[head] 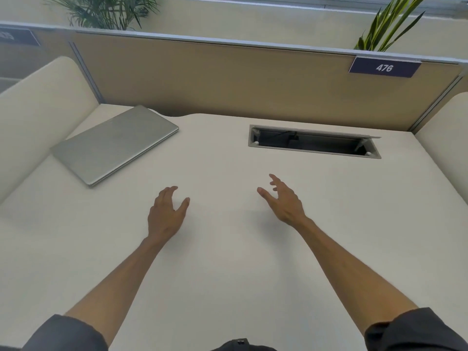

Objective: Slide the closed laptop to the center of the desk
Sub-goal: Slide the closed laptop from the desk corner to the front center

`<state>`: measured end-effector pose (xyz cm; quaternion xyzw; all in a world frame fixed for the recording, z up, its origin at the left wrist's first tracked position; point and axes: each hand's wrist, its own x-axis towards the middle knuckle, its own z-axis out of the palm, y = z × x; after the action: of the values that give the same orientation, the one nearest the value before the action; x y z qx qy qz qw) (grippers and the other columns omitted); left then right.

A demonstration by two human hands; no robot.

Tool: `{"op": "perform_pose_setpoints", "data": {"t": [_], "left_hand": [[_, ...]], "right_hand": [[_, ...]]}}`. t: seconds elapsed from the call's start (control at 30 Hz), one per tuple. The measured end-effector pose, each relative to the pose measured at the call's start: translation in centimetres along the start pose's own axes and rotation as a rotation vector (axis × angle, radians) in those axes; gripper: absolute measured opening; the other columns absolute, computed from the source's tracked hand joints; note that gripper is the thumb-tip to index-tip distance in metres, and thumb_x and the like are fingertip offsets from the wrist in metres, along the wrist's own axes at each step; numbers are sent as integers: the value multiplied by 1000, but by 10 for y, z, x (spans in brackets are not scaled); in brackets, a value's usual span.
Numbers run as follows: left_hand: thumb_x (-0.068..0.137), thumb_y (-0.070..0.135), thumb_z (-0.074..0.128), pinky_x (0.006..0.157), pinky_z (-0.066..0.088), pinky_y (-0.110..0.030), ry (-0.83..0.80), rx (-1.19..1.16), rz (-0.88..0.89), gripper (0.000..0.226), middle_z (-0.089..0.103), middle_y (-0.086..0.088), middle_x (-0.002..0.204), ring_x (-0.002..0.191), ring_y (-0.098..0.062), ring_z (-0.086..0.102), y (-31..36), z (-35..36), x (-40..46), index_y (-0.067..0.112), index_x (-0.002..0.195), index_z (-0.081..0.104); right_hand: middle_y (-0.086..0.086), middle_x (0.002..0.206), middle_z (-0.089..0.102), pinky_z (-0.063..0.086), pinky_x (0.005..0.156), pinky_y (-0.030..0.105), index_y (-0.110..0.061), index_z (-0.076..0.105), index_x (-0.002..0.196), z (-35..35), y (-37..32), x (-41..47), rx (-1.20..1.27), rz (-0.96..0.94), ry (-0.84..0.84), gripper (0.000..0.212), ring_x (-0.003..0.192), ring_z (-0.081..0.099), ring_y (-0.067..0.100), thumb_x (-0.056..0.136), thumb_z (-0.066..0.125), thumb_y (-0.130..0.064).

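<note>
Pale counter (pixel 228 249) fills the cubicle, tan partition (pixel 228 79) behind. Left hand (pixel 166 216) has its fingers (pixel 168 192) loosely spread, holding nothing; right hand (pixel 285 202) has its fingers (pixel 277 181) splayed wide, also bare. Both sit mid-counter, apart from each other. Closed laptop (pixel 115 144) lies flat at the far left corner, angled, well away from both hands. Cable hatch (pixel 314 143) gapes far right.

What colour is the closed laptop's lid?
Plain silver-grey, no visible pattern; the closed laptop shows clearly in the head view.
</note>
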<state>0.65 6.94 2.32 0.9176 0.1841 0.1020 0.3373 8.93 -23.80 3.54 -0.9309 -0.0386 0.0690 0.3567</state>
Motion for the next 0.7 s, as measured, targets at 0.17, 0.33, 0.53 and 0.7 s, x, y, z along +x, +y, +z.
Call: {"op": "perform_pose_setpoints", "data": {"t": [0.17,0.33,0.53,0.7], "left_hand": [[90,40,59,101,39,-43,47,-52,-95,51,51,-4,143,130,-26,48,-14,-9,11,17,135,51],[89,37,61,102,41,-46,72,-84,-167,50,52,-4,142,127,-26,50,-26,-11,18,17,134,52],[89,35,62,101,41,-44,109,-100,-199,48,53,-3,141,128,-26,50,-38,-18,34,16,132,53],[89,35,62,99,41,-43,146,-114,-230,48,54,-2,139,123,-27,53,-46,-28,53,17,132,53]], "right_hand": [[-10,140,51,40,95,35,-38,31,148,10,-12,20,24,-21,-22,84,123,52,12,78,42,-82],[-10,140,52,40,95,35,-37,32,148,21,-23,40,21,-48,-42,83,124,52,12,78,42,-82],[-12,138,53,41,95,36,-38,34,146,33,-42,68,31,-67,-64,83,123,52,11,77,42,-83],[-14,134,54,41,95,34,-39,34,145,43,-61,92,53,-86,-85,81,117,53,7,78,44,-82]]}}
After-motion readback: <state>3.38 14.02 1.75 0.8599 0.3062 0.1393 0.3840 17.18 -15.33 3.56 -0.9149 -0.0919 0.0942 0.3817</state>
